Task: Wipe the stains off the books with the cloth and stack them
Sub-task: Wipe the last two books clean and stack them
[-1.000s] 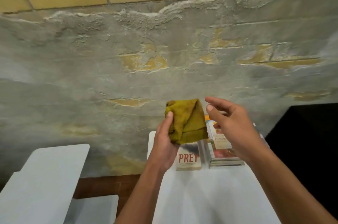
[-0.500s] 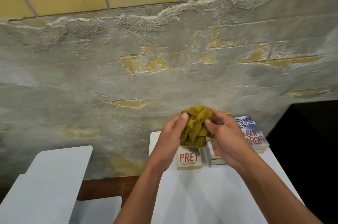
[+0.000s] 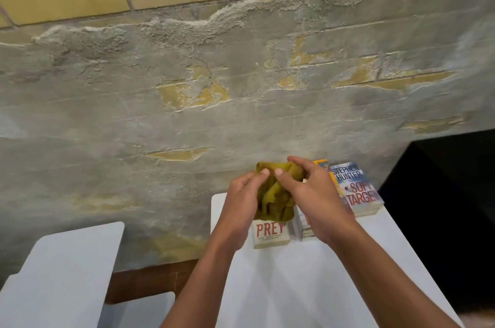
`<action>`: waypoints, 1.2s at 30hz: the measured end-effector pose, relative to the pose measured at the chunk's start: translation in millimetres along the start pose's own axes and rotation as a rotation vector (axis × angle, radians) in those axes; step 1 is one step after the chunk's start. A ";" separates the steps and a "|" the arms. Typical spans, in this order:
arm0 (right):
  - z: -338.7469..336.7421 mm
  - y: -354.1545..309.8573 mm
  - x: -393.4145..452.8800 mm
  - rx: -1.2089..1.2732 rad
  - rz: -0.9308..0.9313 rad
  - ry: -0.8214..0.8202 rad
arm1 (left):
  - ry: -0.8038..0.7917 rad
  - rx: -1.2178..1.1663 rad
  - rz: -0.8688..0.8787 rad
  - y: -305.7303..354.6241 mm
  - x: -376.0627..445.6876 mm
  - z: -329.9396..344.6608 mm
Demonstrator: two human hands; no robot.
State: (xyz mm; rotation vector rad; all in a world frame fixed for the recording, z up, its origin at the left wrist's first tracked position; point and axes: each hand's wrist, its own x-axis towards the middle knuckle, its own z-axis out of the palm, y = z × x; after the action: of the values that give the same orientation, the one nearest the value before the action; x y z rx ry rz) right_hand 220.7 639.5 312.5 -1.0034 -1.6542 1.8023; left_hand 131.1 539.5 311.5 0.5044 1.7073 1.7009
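Note:
A crumpled olive-yellow cloth (image 3: 274,197) hangs in the air above the far end of the white table (image 3: 308,282). My left hand (image 3: 242,203) holds its left side, thumb on top. From the right, my right hand (image 3: 312,193) pinches its top edge. Below the cloth lies a book titled PREY (image 3: 270,233). To its right a short pile of books (image 3: 304,228) is mostly hidden by my right hand, with a yellow cover corner (image 3: 321,162) showing behind. A book reading SOFT TARGET (image 3: 357,188) lies at the far right.
A rough grey plastered wall (image 3: 214,99) with yellow bricks rises right behind the table. A second white table (image 3: 59,274) stands at the lower left, with a gap and brown floor (image 3: 150,279) between. A dark area (image 3: 450,207) borders the right edge.
My right hand has come in from open and apart to pinching the cloth. The cloth went from a flat fold to a bunched wad held by both hands.

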 end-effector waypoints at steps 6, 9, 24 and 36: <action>-17.1 0.3 3.3 0.146 0.030 -0.155 | 0.086 -0.049 -0.093 1.7 11.1 -8.1; -21.0 0.7 3.2 0.210 0.025 -0.183 | 0.057 0.040 -0.043 1.2 12.7 -10.0; -22.3 72.8 -5.1 0.331 0.389 -0.220 | 0.294 0.123 -0.061 -68.3 27.2 -1.9; -8.0 145.6 20.6 0.184 0.219 -0.023 | -0.006 0.184 -0.183 -167.7 39.4 -3.2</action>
State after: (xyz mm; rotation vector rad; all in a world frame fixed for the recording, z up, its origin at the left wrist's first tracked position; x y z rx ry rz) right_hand 232.0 639.4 165.6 -1.1187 -1.4051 2.0722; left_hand 131.7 551.4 139.6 0.4206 1.8556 1.4217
